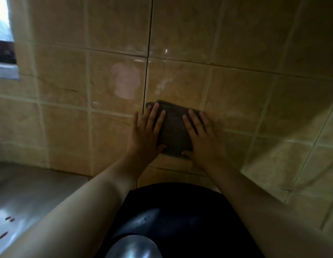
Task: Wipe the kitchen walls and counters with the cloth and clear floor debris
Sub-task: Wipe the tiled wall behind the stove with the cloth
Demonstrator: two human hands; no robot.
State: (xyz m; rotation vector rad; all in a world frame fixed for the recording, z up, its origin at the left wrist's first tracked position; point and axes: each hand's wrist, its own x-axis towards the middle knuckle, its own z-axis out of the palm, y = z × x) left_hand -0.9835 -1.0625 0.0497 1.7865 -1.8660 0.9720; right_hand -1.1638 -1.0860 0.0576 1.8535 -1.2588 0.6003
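Nearest to me: a shiny rounded metal object (131, 246) at the bottom edge, blurred, can't tell what it is. Just above it a dark rounded black shape (176, 211), glossy in spots, sitting between my forearms.

Left of that, grey counter (37, 185) running up to the wall. A few small reddish bits (9, 218) lie on it near the lower left edge.

Both arms go forward and up from the bottom corners, converging on the wall.

My left hand (145, 133) is flat on the tiles, fingers straight and spread. Index and middle fingers lie over the left edge of the cloth, thumb touching its lower left corner; the little finger sits on bare tile.

My right hand (199, 135) is also flat, fingers straight, palm pressing the right half of the cloth, thumb at its lower edge. Neither hand curls around anything.

The cloth (173, 131): dark grey-brown, folded, pinned flat against the wall between both hands, just right of a dark vertical joint.

Wall (236, 94): beige tiles, pale grout. Paler patch (125, 81) up left of the cloth, plus some glare streaks above.

Far upper left: window opening (4, 34), bright, with a dark sill.
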